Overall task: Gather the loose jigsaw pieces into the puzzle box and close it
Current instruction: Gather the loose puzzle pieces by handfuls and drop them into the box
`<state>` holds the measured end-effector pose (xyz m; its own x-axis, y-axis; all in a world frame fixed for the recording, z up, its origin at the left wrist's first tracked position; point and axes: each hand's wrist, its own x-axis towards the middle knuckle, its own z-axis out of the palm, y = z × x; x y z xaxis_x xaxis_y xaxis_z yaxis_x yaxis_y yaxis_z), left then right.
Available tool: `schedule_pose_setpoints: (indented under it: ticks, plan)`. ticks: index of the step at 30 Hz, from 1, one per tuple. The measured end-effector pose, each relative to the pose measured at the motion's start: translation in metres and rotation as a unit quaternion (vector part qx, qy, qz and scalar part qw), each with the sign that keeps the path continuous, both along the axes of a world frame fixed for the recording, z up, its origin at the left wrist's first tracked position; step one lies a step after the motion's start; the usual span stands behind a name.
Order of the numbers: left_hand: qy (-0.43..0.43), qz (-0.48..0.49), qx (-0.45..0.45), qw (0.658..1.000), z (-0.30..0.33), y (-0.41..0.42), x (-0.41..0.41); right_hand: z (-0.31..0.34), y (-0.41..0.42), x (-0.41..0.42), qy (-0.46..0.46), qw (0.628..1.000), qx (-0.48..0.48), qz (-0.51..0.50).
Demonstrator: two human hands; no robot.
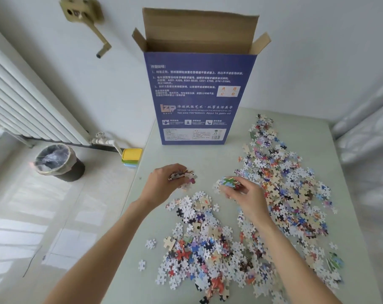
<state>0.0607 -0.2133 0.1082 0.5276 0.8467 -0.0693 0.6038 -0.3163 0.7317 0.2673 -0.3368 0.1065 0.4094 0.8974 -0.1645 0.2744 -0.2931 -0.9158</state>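
A tall blue puzzle box [199, 99] stands upright at the back of the pale table [230, 154], its brown top flaps open. Loose jigsaw pieces [282, 194] lie spread over the table's right side, and another heap [203, 244] lies in front of me. My left hand [164, 181] grips a clump of pieces just above the table, left of centre. My right hand [243, 194] holds a second clump with a green and blue piece on top. Both hands hover in front of the box, apart from it.
A yellow-lidded stack of small containers [131, 157] sits at the table's far left corner. On the floor to the left are a lined waste bin [59, 162] and a white radiator [26, 106]. A wall stands close behind the box.
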Motion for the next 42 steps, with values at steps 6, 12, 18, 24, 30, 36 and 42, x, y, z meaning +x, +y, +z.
schedule_pose_setpoints:
  ticks: [6, 12, 18, 24, 30, 36, 42]
  plan:
    - [-0.115, 0.027, 0.136, 0.984, 0.117, 0.102, 0.042, 0.104, 0.076, 0.026, 0.029, 0.992, 0.123, 0.009]
    - [-0.092, 0.014, 0.302, 0.949, 0.188, 0.196, 0.082, 0.172, 0.175, 0.056, -0.03, 0.974, 0.221, -0.021]
    - [0.074, -0.047, 0.334, 0.938, 0.164, 0.237, 0.085, 0.183, 0.242, 0.066, -0.072, 0.968, 0.239, -0.011]
    - [0.095, -0.069, 0.276, 0.954, 0.17, 0.249, 0.079, 0.175, 0.275, 0.062, -0.337, 0.92, 0.188, 0.07]
    - [0.071, -0.086, 0.246, 0.963, 0.173, 0.25, 0.072, 0.186, 0.296, 0.065, -0.451, 0.863, 0.092, 0.209]
    - [0.077, -0.07, 0.279, 0.955, 0.17, 0.238, 0.065, 0.194, 0.306, 0.059, -0.54, 0.769, 0.101, 0.326]
    - [0.042, -0.084, 0.28, 0.955, 0.163, 0.222, 0.056, 0.189, 0.311, 0.054, -0.54, 0.742, 0.165, 0.361]
